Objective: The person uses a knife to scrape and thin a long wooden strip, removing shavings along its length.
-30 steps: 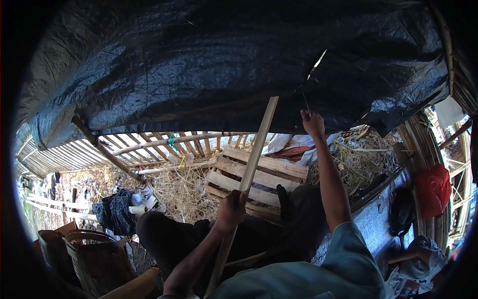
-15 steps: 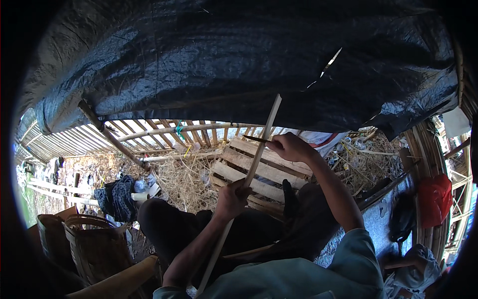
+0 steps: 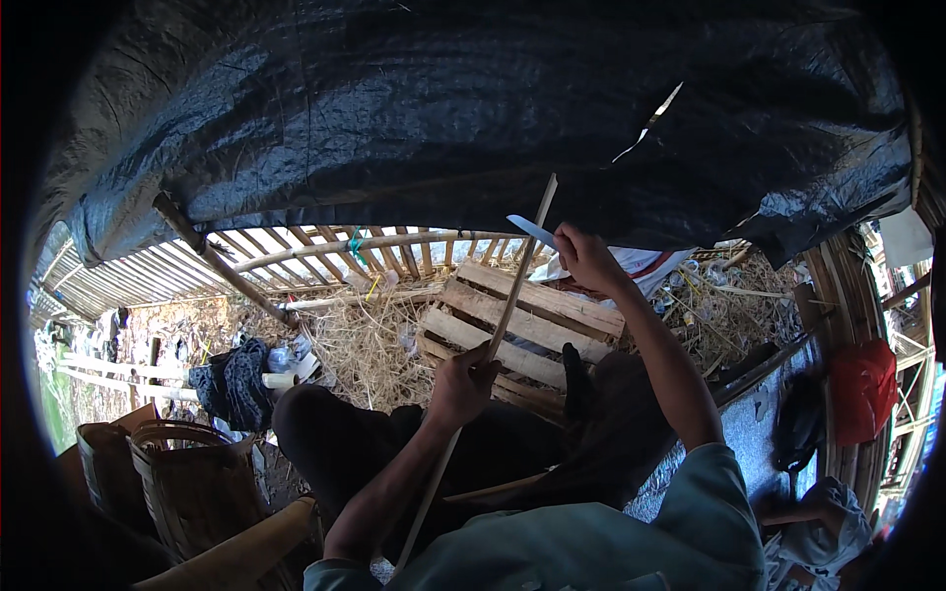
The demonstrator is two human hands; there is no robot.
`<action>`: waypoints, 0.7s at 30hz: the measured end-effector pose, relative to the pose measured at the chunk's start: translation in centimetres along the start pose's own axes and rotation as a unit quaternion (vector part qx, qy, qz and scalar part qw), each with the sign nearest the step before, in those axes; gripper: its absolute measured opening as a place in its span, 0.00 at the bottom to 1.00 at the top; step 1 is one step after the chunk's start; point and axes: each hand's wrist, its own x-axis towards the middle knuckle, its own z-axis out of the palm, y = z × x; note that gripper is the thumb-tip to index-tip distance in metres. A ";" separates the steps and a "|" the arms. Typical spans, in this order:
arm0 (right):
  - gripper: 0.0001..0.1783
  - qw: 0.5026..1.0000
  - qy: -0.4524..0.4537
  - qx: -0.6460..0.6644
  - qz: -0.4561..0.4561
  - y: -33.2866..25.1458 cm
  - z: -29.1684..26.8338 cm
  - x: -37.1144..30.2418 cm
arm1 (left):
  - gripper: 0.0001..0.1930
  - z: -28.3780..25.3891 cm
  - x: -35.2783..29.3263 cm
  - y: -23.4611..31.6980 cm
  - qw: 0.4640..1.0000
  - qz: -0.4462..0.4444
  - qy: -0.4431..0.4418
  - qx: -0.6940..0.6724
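A long, pale strip that looks like split bamboo (image 3: 517, 288) runs from my lap up to the dark sheeting, tilted slightly right. My left hand (image 3: 461, 389) is closed round it at mid-length. Farther up, my right hand (image 3: 585, 258) grips a knife (image 3: 532, 231); the handle is hidden in my fingers. The blade lies across the strip near its far end, its flat side catching light and its tip pointing left. Beneath the strip sits a slatted wooden platform (image 3: 532, 325), with my dark-clad legs (image 3: 340, 448) on the near side.
Black plastic sheeting (image 3: 443, 118) hangs low across the far side. Woven baskets (image 3: 192, 483) stand at the near left, by a thick bamboo pole (image 3: 236, 547). Dark cloth (image 3: 235, 384) hangs over a rail. A red bag (image 3: 860, 392) hangs at right. Straw (image 3: 365, 355) covers the ground.
My right hand has moved the knife away from me, farther up the strip, and the blade has turned to show its bright flat side. My left hand stays nearly in place.
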 end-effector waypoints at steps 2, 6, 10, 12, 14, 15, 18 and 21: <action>0.07 1.000 -0.008 0.001 -0.017 0.2 0.2 -0.1 | 0.08 0.0 0.1 0.1 1.000 0.007 0.003 -0.004; 0.13 0.972 -0.221 0.080 0.004 -0.8 0.9 -0.3 | 0.10 -0.5 0.3 0.5 0.999 -0.031 -0.006 -0.007; 0.11 0.994 -0.086 0.023 -0.058 -1.6 0.9 0.0 | 0.11 -0.6 0.3 0.7 0.999 -0.034 -0.014 -0.002; 0.09 0.999 0.019 -0.001 -0.047 -1.1 0.3 0.7 | 0.12 -0.4 0.2 0.8 1.000 -0.026 -0.017 -0.004; 0.09 0.998 0.057 0.001 -0.040 -0.2 0.1 0.7 | 0.11 -0.2 0.3 1.0 0.999 -0.020 0.002 -0.025; 0.09 0.999 0.046 0.000 -0.021 -0.2 0.1 0.7 | 0.11 -0.2 0.2 1.0 0.999 -0.021 0.003 -0.025; 0.12 0.998 0.037 0.011 -0.040 -0.8 0.9 0.5 | 0.11 -0.4 0.1 0.9 1.000 -0.028 0.006 -0.010; 0.16 0.997 0.017 0.009 -0.071 -1.7 1.8 0.3 | 0.10 -0.3 0.0 0.8 1.000 0.000 0.010 0.006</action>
